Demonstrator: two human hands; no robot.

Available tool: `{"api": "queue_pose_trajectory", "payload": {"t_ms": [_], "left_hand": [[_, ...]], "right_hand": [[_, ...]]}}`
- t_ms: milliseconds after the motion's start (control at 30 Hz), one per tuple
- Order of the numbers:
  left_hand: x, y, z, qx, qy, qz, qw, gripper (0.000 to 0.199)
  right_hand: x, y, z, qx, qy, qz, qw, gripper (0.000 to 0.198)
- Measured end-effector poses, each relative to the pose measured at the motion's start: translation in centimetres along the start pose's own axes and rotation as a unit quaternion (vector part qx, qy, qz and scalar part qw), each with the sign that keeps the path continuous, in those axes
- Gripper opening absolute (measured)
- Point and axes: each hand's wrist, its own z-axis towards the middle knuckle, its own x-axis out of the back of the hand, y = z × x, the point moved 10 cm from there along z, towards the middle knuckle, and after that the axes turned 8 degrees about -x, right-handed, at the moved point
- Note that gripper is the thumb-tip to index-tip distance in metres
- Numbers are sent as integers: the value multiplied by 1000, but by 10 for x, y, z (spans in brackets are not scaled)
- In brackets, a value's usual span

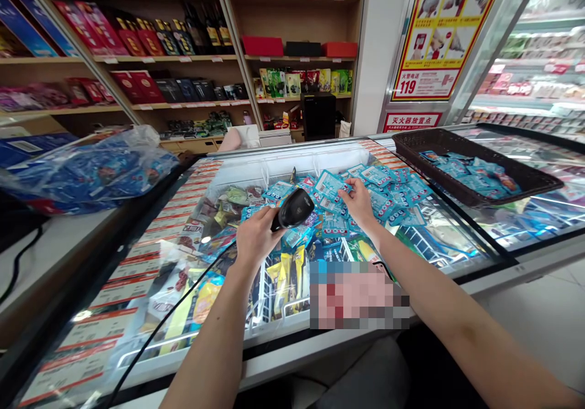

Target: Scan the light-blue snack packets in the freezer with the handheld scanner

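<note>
My left hand [256, 236] is wrapped round the handle of a black corded barcode scanner [296, 208], its head tilted up toward the right. A black cable [183, 302] trails from it down to the lower left. With thumb and fingers, my right hand [358, 202] pinches the right edge of a light-blue packet [329, 188], whose printed barcode side faces up. The scanner head is just left of and below this packet. Many similar blue packets [384, 199] lie spread on the freezer's glass top [450, 232] around and right of my right hand.
Under the glass are wrapped ice creams [286, 278] in wire baskets. A brown plastic basket [479, 194] with more blue packets stands at right, and a clear bag of blue packets [105, 165] at left. Shelves [301, 58] with boxes and bottles line the back.
</note>
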Motion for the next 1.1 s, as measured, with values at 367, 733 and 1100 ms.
{"api": "queue_pose_trajectory", "payload": {"t_ms": [367,733,1100], "left_hand": [[0,2,0,2,2,3,1000,31],[20,-18,-8,64,65,8,996,29],[35,-35,-18,73,53,35,995,35]], "right_hand": [[2,-3,-2,0,10,-36,999,34],[-1,-29,-11,84,-3,-176,981,37],[-12,-45,-23,169,-43,-348,921,25]]}}
